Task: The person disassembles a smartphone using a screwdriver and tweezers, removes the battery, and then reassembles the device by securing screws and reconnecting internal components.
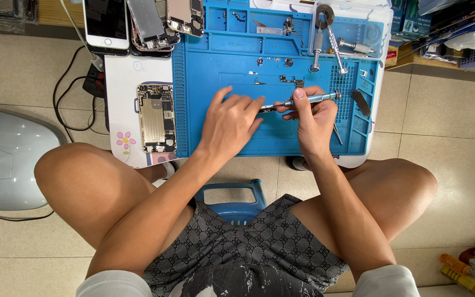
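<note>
Blue mat (215,82) catches screws; our right hand (315,122) grips the screwdriver (303,100), our left hand (232,122) pins a small part, fingers together.

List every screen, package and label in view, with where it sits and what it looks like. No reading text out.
White phone: top left, above the white board, flat rectangle, dark screen off.
Opened phone: left of the blue mat, screen removed, gold and metal insides showing.
Boxes: top right by the mat, blue-green, upright, partly cut off.
Packets: bottom right floor, orange and yellow, long.
No signs seen.
</note>
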